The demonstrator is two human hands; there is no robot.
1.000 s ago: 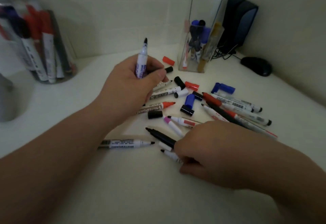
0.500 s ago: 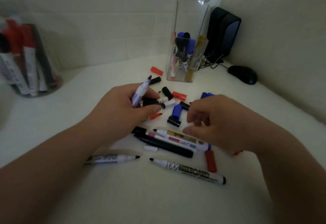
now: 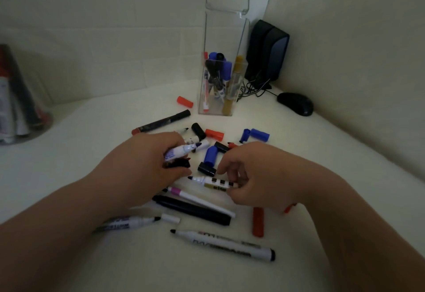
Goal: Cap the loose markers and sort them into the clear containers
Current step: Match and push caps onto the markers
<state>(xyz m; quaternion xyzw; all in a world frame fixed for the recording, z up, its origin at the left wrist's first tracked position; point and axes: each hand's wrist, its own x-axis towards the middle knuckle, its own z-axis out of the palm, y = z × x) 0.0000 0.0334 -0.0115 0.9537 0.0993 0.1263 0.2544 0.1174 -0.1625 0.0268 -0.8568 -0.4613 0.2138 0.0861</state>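
Observation:
My left hand (image 3: pixel 147 165) grips an uncapped purple-labelled marker (image 3: pixel 181 150), its tip pointing right, and also holds a black cap (image 3: pixel 178 164) low in its fingers. My right hand (image 3: pixel 257 174) pinches a white uncapped marker with a black tip (image 3: pixel 208 181) that points left. Loose markers and caps lie around both hands: a black marker (image 3: pixel 193 209), a pink-tipped one (image 3: pixel 195 197), a big whiteboard marker (image 3: pixel 225 244), a blue cap (image 3: pixel 210 155). A tall clear container (image 3: pixel 224 38) holding several markers stands behind.
A round clear jar of markers (image 3: pixel 18 103) stands at the far left. A black speaker (image 3: pixel 266 52), its cables and a black mouse (image 3: pixel 295 103) sit in the back right corner. Walls close the back and right of the white surface (image 3: pixel 92 130).
My left hand has lowered the purple marker from upright to nearly flat and picked up a black cap. My right hand has taken hold of the white black-tipped marker.

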